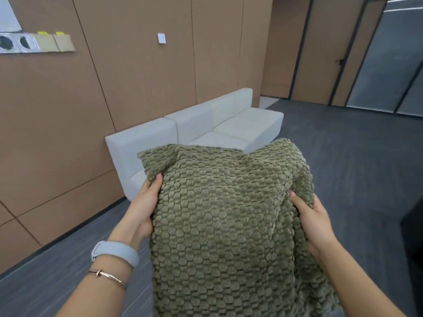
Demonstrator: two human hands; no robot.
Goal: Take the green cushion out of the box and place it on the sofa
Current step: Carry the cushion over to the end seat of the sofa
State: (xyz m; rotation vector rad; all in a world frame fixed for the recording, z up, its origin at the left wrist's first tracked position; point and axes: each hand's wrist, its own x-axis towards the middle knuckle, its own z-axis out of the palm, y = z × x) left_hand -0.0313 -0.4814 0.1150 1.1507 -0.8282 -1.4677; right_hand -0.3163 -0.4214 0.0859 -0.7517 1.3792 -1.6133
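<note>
The green cushion (224,220) has a bumpy, knobbly olive cover and fills the lower middle of the head view, held up in the air in front of me. My left hand (144,207) grips its left edge and my right hand (313,220) grips its right edge, thumbs on top. The white sofa (229,124) stands against the brown wall just beyond the cushion; its near seat is partly hidden behind the cushion's top. No box is in view.
Brown panelled wall (114,88) runs along the left and behind the sofa. Grey carpet floor (354,143) spreads to the right. A dark object (414,236) shows at the right edge. A door and glass partitions (384,53) stand at the far right.
</note>
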